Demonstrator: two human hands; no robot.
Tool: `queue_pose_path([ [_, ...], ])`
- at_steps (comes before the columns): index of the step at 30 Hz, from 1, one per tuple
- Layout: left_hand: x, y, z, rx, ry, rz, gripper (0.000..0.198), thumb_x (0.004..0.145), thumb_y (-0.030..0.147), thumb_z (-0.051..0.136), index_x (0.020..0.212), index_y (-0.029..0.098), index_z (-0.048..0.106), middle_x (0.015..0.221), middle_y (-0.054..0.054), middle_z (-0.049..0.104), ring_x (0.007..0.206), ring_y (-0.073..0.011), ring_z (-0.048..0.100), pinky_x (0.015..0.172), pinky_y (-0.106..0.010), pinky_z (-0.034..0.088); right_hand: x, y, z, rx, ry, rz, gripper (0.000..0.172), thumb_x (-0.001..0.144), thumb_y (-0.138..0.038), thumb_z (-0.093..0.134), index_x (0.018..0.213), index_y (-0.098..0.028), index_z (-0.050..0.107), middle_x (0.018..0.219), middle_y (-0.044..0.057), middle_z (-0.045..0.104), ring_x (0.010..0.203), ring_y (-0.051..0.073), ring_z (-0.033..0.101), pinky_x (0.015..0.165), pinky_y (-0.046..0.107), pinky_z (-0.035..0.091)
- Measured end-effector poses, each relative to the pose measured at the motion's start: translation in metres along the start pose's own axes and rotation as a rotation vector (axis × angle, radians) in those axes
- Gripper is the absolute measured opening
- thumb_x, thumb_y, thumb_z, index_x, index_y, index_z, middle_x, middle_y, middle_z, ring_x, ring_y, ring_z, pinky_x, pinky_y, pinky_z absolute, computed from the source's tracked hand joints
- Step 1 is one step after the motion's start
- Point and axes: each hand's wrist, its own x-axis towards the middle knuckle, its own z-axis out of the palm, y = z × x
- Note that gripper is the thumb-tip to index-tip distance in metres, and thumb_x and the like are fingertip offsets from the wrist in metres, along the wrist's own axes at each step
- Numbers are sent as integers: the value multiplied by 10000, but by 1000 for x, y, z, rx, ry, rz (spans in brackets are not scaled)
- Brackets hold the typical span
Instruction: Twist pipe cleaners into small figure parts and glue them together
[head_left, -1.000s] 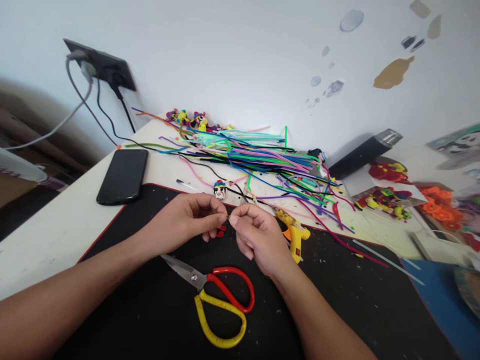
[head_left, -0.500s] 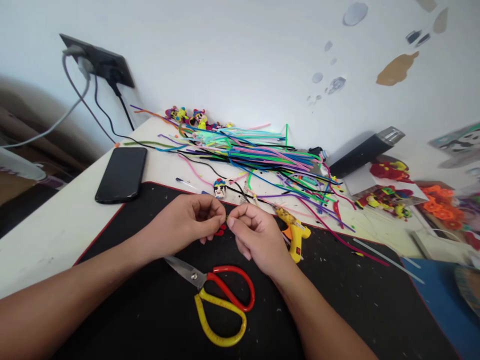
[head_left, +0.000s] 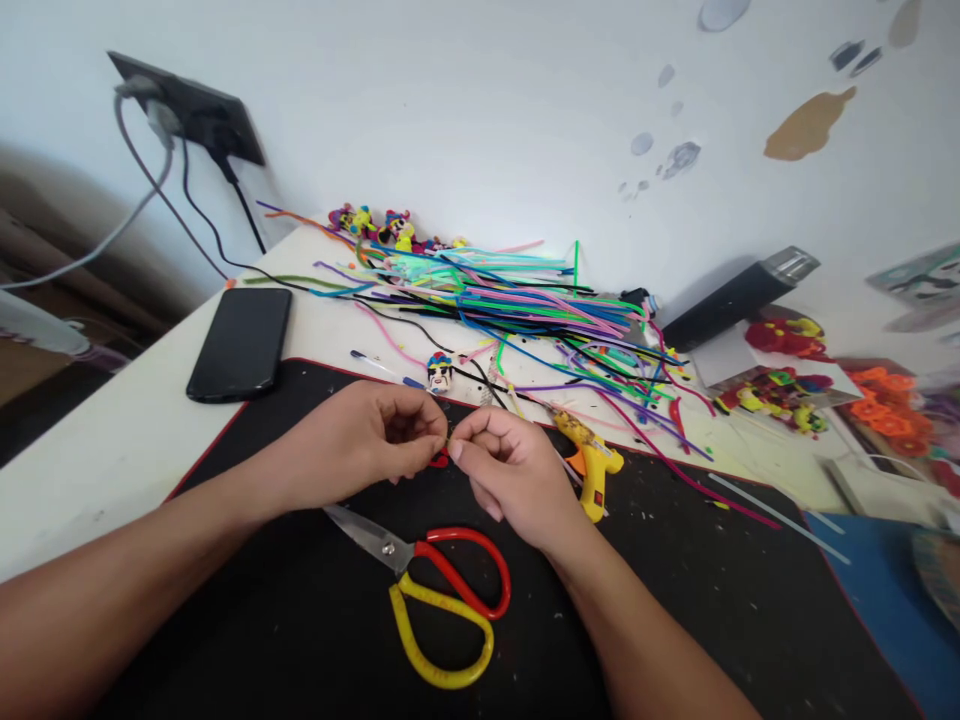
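Observation:
My left hand (head_left: 375, 440) and my right hand (head_left: 517, 470) meet fingertip to fingertip above the black mat (head_left: 300, 620). Both are pinched closed around something tiny that the fingers mostly hide. A small red piece (head_left: 439, 459) shows just below and between the fingertips; whether it lies on the mat or is held, I cannot tell. Nearer me lie scissors (head_left: 442, 600) with one red and one yellow handle, blades pointing up-left beneath my left hand. A small figure head (head_left: 439, 373) with a colourful cap stands just beyond my fingers. The yellow glue gun (head_left: 592, 465) rests right of my right hand.
A heap of coloured pipe cleaners (head_left: 525, 305) spreads along the wall. A black phone (head_left: 240, 345) lies at the left on the white table (head_left: 90, 450). At the right are a dark flask (head_left: 735, 300), small colourful figures (head_left: 780, 395) and orange pieces (head_left: 892, 410). Cables run from the socket (head_left: 187, 110).
Both hands stay pinched together, with only slight finger movement. Less of the red piece shows beneath my left fingers. The camera view has shifted a little.

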Motion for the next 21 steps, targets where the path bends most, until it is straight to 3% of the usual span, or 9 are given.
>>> queue_pose_path([
  [12,-1,1,-9,-12,-59,-33,195,826,361,784,805,172,739,636,15,657,549,-110,585,516,-179,486,0,-3,0,3,-47,48,198,849,-352,772,834,-212,633,480,-142,448,331,52,354,353,187,223],
  [21,0,0,-3,-18,49,74,225,880,395,784,878,169,787,712,-16,730,611,-128,640,586,-211,554,1,1,-2,114,5,5,216,848,-359,802,829,-204,653,491,-135,453,325,33,306,346,186,185],
])
